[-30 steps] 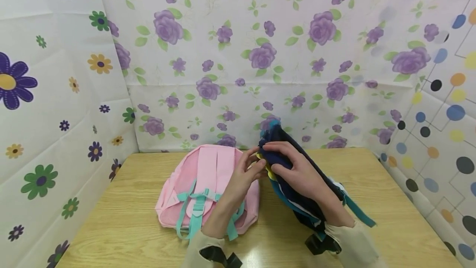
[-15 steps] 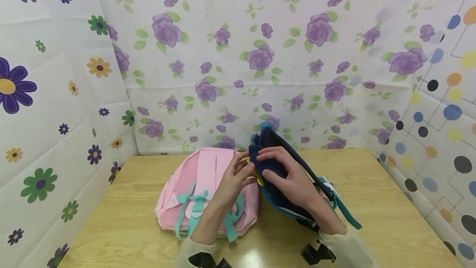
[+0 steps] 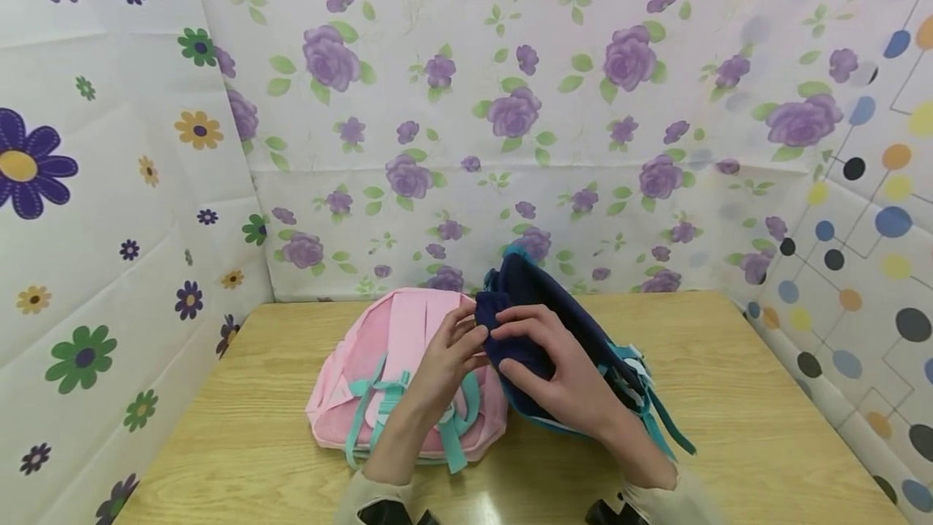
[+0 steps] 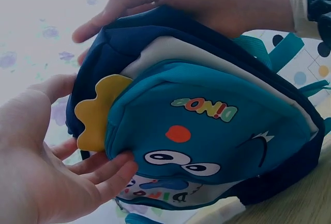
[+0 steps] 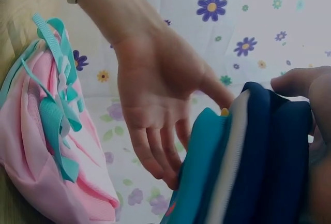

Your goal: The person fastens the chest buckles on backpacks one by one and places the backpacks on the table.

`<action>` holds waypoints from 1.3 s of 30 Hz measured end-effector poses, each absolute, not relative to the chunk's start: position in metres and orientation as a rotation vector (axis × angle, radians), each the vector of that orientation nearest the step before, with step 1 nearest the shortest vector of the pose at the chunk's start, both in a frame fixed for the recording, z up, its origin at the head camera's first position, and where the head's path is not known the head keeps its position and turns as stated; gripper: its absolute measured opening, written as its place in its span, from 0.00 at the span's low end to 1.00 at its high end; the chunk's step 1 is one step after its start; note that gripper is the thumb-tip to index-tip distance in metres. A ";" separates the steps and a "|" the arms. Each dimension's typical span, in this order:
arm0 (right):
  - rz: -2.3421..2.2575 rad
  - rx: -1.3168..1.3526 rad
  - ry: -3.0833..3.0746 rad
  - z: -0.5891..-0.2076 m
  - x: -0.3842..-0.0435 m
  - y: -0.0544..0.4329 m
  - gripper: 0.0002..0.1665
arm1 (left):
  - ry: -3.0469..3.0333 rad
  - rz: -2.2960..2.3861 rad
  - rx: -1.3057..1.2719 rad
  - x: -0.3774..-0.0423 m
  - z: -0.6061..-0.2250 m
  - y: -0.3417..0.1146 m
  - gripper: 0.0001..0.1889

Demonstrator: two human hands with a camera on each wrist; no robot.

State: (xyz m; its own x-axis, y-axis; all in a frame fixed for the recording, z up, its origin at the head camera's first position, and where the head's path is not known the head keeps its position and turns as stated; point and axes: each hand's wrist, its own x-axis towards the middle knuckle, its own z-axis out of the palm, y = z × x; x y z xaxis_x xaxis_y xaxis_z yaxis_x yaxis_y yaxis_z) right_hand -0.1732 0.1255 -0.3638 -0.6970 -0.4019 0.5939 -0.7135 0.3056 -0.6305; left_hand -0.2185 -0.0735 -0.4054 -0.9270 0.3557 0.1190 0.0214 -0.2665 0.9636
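Note:
A navy and teal child's backpack (image 3: 538,283) with a cartoon dinosaur face stands tilted between my two hands. Its teal front pocket (image 4: 207,100) bears big eyes and the letters DINO, with yellow felt spikes (image 4: 98,111) along one side. My left hand (image 3: 443,359) holds the bag's left edge, thumb at the navy rim and fingertips against the front pocket. From the other side, my right hand (image 3: 554,359) grips the navy front section, fingers over its top. Behind that section the main compartment gapes, dark inside. A pale zip (image 5: 230,157) runs along the side.
A pink backpack (image 3: 364,347) with mint straps lies to the left on the wooden table (image 3: 240,428), close by my left forearm. Flower-patterned cloth (image 3: 437,104) hangs at the back and left, dotted cloth (image 3: 860,266) at the right.
Both hands have shifted left and slightly down with the navy backpack. Its front section has come away from the back panel, and more of the inside shows. The pink backpack stays put.

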 end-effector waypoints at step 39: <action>1.048 0.827 -2.581 -0.356 -0.193 0.256 0.20 | 1.627 2.273 0.311 -0.243 -0.444 -0.081 0.35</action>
